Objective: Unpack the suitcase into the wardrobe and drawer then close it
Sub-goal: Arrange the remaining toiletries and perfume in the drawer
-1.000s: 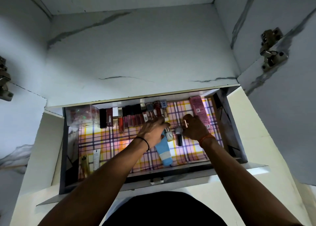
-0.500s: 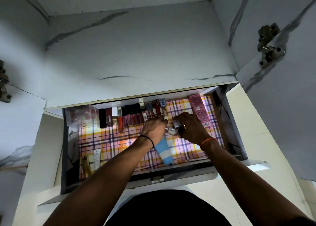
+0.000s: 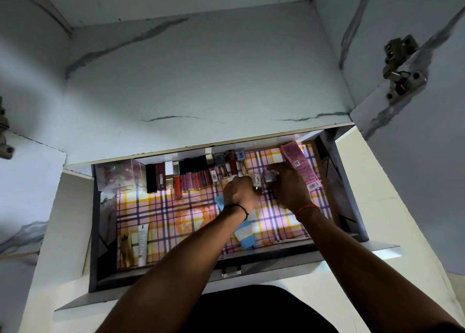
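One view only — head-worn, wide-angle, tilted steeply down from above. The open drawer [image 3: 161, 280] is seen from its front edge, close below, with both forearms entering from the bottom of frame. The wardrobe shelf [image 3: 201, 81] fills the upper half, farther off — lines are bowed toward the edges. No second view is given for overlap.

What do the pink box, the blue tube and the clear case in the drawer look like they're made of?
Pink box: looks like printed cardboard, with sharp folded edges, a flat matte face and a barcode label.
Blue tube: probably soft plastic with a smooth, slightly glossy skin; a flattened shape, partly hidden under the left arm.
Clear case: likely hard transparent plastic, since its contents show through and its faces catch glare; glass cannot be ruled out.
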